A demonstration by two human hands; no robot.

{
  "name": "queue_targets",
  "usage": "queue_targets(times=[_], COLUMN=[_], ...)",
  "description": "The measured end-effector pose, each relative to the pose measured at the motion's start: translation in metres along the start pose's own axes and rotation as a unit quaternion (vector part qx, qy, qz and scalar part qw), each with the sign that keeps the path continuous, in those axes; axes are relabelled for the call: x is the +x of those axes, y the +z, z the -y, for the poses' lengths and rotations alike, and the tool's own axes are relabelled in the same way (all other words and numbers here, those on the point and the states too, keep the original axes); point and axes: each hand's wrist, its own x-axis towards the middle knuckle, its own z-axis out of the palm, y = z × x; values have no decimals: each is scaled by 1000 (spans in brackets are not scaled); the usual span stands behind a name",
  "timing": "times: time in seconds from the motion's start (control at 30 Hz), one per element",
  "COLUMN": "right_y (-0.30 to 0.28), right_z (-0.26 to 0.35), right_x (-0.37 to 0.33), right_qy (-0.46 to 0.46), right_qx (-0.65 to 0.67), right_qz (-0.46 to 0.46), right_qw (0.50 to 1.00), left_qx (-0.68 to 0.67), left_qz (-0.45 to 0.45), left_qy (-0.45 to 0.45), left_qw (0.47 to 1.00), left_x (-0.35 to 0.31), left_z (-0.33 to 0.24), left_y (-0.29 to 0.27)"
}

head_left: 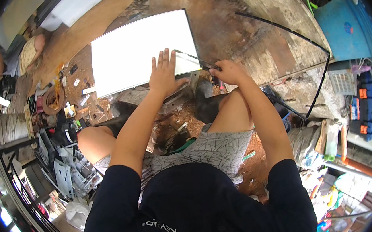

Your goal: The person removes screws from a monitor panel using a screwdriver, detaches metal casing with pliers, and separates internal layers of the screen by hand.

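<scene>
A large white rectangular panel [134, 45] lies in front of me, with a thin dark edging along its right side. My left hand [164, 73] rests on its near right part, fingers stretched out and spread. At the panel's near right corner, my right hand [228, 72] is closed around a thin dark strip [205, 62]. That strip slants up and left over the white surface, its far end close to my left fingertips. Whether it is a loose piece or part of the panel's edging, I cannot tell.
To the right, a thin black angular frame [287, 29] lies across a worn wooden board [273, 47]. A blue container [343, 29] and a blue toolbox [362, 103] stand farther right. Metal scraps [64, 177] are heaped at left. Another person [32, 52] sits at the far left.
</scene>
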Motion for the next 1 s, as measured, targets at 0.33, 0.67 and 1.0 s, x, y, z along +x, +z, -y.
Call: queue_targets(times=[0.33, 0.67, 1.0], right_y=[-23, -157, -186], right_z=[-10, 33, 226], right_x=[-7, -69, -76], right_qy=[-41, -52, -237], right_qx=[-50, -70, 31], right_qz=[45, -134, -132], right_qw=[997, 987, 962], left_qx=[26, 41, -130], left_qz=[16, 26, -43], left_qy=[3, -5, 11], left_qw=[1000, 999, 990], left_x=[4, 7, -23], left_z=[15, 15, 38], left_y=[31, 22, -11])
